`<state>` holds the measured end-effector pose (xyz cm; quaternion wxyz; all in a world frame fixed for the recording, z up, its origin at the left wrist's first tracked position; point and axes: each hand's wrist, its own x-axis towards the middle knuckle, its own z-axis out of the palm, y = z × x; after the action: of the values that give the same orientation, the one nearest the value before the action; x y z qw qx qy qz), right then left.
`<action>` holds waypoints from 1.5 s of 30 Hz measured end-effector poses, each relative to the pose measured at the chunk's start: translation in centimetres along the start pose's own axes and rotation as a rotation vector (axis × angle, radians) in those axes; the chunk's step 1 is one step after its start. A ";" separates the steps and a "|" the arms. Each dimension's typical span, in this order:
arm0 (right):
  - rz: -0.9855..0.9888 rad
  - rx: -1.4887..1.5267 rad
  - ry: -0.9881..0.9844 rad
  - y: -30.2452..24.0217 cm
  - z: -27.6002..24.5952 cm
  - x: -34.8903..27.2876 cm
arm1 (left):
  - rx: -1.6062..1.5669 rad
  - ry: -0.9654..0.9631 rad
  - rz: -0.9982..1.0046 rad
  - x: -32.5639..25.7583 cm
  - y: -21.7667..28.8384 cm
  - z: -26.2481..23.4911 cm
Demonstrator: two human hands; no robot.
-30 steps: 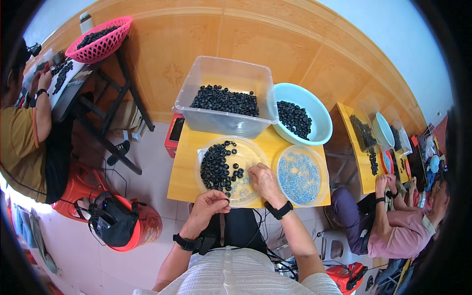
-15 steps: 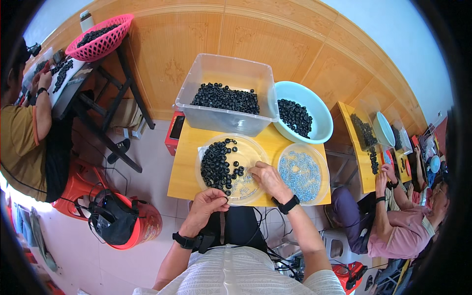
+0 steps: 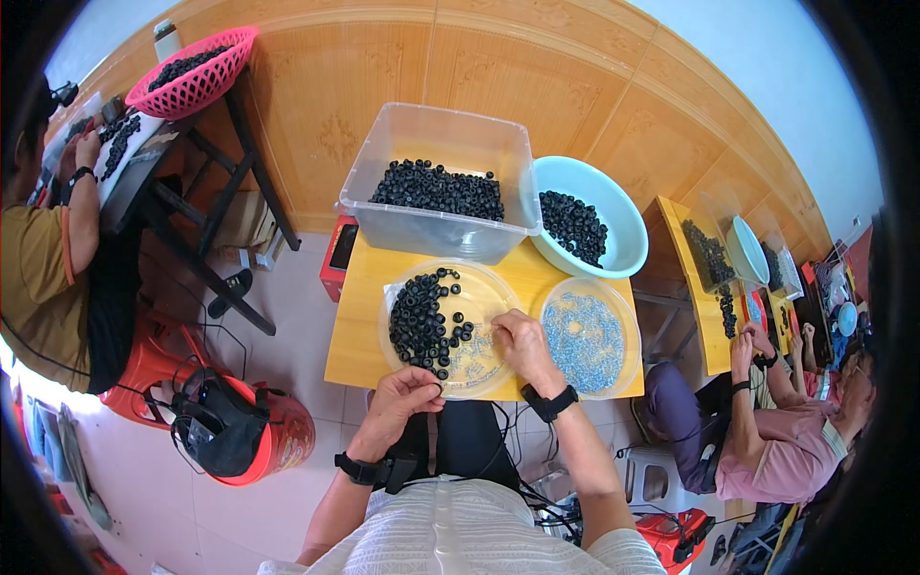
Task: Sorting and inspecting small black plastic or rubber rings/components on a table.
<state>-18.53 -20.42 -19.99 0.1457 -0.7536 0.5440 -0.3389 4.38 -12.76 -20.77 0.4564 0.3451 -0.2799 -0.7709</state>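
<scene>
On the yellow table sits a round clear tray (image 3: 494,280). Its left half carries a heap of small black ring-shaped pieces (image 3: 417,311), and tiny clear-looking bits (image 3: 471,362) lie in its right half. My left hand (image 3: 402,401) is closed at the tray's near edge, pinching one black ring-shaped piece at the fingertips. Over the tray's right side, my right hand (image 3: 527,350) has thumb and fingers pressed together. Whatever they pinch is too small or hidden to make out. Beside that hand stands a second round clear tray (image 3: 632,331) full of tiny bluish pieces (image 3: 583,355).
Behind the trays are a clear plastic bin (image 3: 441,235) and a light blue basin (image 3: 628,230), both holding black pieces. A red box (image 3: 337,264) stands at the table's left. People work at tables on both sides. A red bucket (image 3: 287,441) is on the floor at left.
My right hand has shifted slightly to the right over the tray, its fingers still pinched. My left hand stays in place with the black piece.
</scene>
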 end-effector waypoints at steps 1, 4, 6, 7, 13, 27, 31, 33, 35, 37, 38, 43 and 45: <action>0.002 -0.001 -0.001 -0.1 0.0 0.0 | 0.002 -0.005 0.004 0.0 0.0 0.0; 0.031 -0.039 0.008 -1.0 0.2 0.3 | 0.008 0.007 -0.015 0.0 0.2 0.3; 0.049 -0.103 -0.074 -1.3 0.5 0.5 | 0.011 0.000 -0.009 0.0 0.2 0.4; 0.049 -0.102 -0.075 -1.3 0.6 0.5 | 0.014 -0.007 -0.003 0.0 0.2 0.3; -0.015 -0.313 -0.150 -2.3 0.9 0.4 | 0.021 -0.005 -0.002 0.2 -0.1 -0.1; -0.116 -0.202 -0.150 -2.5 1.1 0.5 | 0.039 0.008 -0.004 0.0 0.0 0.3; -0.117 -0.213 -0.215 -2.2 1.2 0.8 | 0.047 -0.005 -0.005 0.2 -0.1 0.6; -0.130 -0.213 -0.219 -2.1 1.4 0.8 | 0.045 -0.013 -0.010 0.2 -0.2 0.7; -0.119 -0.236 -0.234 -1.9 1.6 0.8 | 0.043 -0.021 -0.014 0.3 -0.3 0.8; -0.108 -0.258 -0.250 -2.0 1.7 0.8 | 0.049 -0.022 -0.010 0.4 -0.3 0.9; -0.090 -0.264 -0.250 -2.2 1.6 0.7 | 0.050 -0.024 -0.011 0.3 -0.3 1.0; -0.067 -0.306 -0.220 -2.2 2.2 0.6 | 0.057 -0.021 -0.018 0.3 -0.2 1.3; -0.061 -0.274 -0.168 -1.9 2.5 0.5 | 0.060 -0.024 -0.015 0.2 -0.1 1.5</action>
<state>-15.39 -20.56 -20.45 0.0760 -0.8081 0.5482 -0.2016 3.10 -12.73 -19.99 0.4368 0.3515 -0.3057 -0.7695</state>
